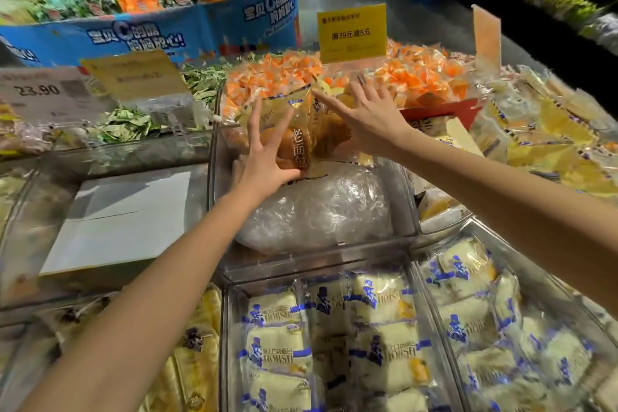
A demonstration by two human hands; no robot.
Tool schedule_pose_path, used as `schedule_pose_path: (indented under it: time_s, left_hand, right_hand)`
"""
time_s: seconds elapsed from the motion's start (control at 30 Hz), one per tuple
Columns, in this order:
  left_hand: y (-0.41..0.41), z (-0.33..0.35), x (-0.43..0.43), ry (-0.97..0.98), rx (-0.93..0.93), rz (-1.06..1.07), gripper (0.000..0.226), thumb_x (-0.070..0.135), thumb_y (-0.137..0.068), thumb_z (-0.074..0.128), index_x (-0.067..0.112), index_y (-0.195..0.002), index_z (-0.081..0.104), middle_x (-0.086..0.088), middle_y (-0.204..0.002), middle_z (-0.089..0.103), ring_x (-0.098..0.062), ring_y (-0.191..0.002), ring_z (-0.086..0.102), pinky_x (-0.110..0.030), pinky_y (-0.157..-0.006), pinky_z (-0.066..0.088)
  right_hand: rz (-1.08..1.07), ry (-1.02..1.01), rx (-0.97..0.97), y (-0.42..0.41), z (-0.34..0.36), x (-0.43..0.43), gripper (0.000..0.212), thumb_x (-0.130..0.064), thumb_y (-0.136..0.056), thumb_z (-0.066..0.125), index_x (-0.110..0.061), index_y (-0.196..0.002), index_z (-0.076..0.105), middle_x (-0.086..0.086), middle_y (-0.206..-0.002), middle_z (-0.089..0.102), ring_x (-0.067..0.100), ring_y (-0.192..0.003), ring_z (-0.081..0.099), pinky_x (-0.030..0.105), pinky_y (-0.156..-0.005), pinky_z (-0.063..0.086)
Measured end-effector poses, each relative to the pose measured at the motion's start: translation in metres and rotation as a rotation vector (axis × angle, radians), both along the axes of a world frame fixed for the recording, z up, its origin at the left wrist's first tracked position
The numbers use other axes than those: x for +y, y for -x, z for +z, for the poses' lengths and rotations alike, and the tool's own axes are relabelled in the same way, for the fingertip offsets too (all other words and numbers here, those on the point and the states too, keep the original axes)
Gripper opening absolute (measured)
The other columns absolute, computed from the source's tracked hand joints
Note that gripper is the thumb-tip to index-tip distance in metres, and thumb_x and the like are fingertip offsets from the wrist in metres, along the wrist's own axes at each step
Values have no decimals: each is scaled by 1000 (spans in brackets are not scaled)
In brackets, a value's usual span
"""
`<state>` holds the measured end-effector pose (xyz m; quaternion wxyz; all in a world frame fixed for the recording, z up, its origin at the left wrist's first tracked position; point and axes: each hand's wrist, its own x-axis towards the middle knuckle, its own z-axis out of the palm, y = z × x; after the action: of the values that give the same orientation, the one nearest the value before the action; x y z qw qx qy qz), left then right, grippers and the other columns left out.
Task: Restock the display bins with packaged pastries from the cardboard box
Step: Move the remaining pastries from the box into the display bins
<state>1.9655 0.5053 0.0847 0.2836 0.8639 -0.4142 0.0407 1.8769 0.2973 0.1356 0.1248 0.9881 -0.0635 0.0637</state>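
Head view: both my forearms stretch forward. My left grip clasps a brown pastry pack, fingers splayed, thumb beneath. My right grip, fingers straight and spread, presses neighbouring packs standing in the clear bin.

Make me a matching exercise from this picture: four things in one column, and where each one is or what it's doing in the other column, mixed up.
Column one
1. left hand
2. yellow sign
3. crumpled clear plastic
4. blue and white packets

Column two
A. lies in the clear bin in the middle
B. fill the nearest bins
C. grips the brown bread packet
D. stands up above the orange packets

Pairs: 1-C, 2-D, 3-A, 4-B.
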Motion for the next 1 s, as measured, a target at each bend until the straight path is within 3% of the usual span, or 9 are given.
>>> schedule_pose_path:
  time_s: [0.07,0.13,0.2,0.3,0.4,0.5,0.67,0.83,1.0]
  left_hand:
    - [2,-2,-1,-53,-40,25,105,18,-76,81,44,-153,15,0,-161,-23,-27,-141,33,-12,-76,40]
    - [-5,-2,-3,-13,-35,30,101,13,-75,81,42,-152,22,0,-162,-18,-29,-138,37,-20,-80,46]
    - [-15,-5,-2,32,-26,-7,100,6,-72,82,40,-150,28,-2,-162,-14,-32,-141,30,-38,-89,55]
    - [-23,-10,0,33,-64,-24,102,3,-69,83,38,-149,31,-4,-163,-11,-29,-142,24,-45,-86,57]
    - [-20,-8,1,45,-50,-20,100,3,-71,81,39,-149,31,-2,-162,-11,-11,-141,12,-30,-80,55]
    - [-18,-5,1,33,-40,-3,99,5,-72,81,41,-149,30,1,-162,-11,-26,-139,31,-34,-70,58]
    - [-25,-8,3,20,-56,-20,100,9,-73,82,43,-149,26,2,-162,-11,-30,-144,25,-33,-66,58]
    - [-34,-8,7,8,-44,-60,100,13,-71,85,42,-149,28,1,-162,-9,-32,-145,22,-33,-87,51]
    - [-40,-3,5,-81,-83,-51,107,11,-69,84,47,-148,21,6,-160,-10,-37,-135,38,-42,-71,58]
  right_hand:
    - [18,-48,51,-3,8,-2,103,-53,-82,68,-45,-152,-7,34,-147,27,48,-136,32,59,-108,31]
    - [29,-194,43,-4,17,-7,94,-44,-85,69,-45,-153,4,29,-137,39,40,-115,52,49,-94,49]
    - [57,-345,-12,-4,23,-12,79,-41,-87,67,-40,-152,23,21,-122,51,27,-91,57,39,-78,55]
    - [145,-480,-104,-5,28,-21,50,-25,-91,66,-23,-139,51,14,-118,64,28,-96,64,43,-86,55]
    - [154,-528,-205,-6,37,-29,32,-6,-96,57,-14,-126,64,9,-121,67,25,-104,66,41,-94,53]
    - [149,-572,-226,-4,43,-33,29,-4,-97,54,-12,-121,68,8,-120,68,16,-101,64,32,-94,51]
    - [196,-621,-181,-5,45,-39,28,-4,-97,55,-14,-119,69,4,-117,69,7,-96,58,20,-86,45]
    - [163,-714,-95,-5,53,-44,32,1,-95,55,-17,-116,70,-5,-111,65,8,-98,60,19,-85,48]
    - [188,-714,-69,-1,63,-44,34,2,-93,57,-20,-115,70,-9,-110,64,10,-98,60,17,-84,48]
